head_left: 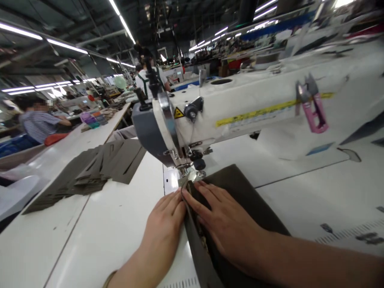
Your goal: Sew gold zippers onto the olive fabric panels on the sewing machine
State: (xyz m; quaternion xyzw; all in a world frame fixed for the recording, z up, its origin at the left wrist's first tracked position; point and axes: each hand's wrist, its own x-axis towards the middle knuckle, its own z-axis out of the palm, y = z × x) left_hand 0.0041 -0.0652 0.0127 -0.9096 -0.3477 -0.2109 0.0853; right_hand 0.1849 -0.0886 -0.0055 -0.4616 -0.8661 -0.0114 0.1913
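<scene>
A piece of dark olive fabric (243, 192) lies under the head of a white sewing machine (207, 116), its folded edge running up to the presser foot (183, 171). My left hand (166, 220) rests at the left side of that edge, fingers straight and close together, the tips touching the fabric. Flat on top of the fabric, my right hand (225, 216) has its fingers stretched out and partly spread, tips just in front of the foot. Fabric under my right palm is hidden. The needle is too small to make out.
Grey-olive cut pieces (99, 164) are fanned out at left on the white table (114, 232). Pink-handled snips (313, 108) hang on the machine arm. Two people, one in a striped shirt (42, 124) and one in a white top (150, 80), are farther off.
</scene>
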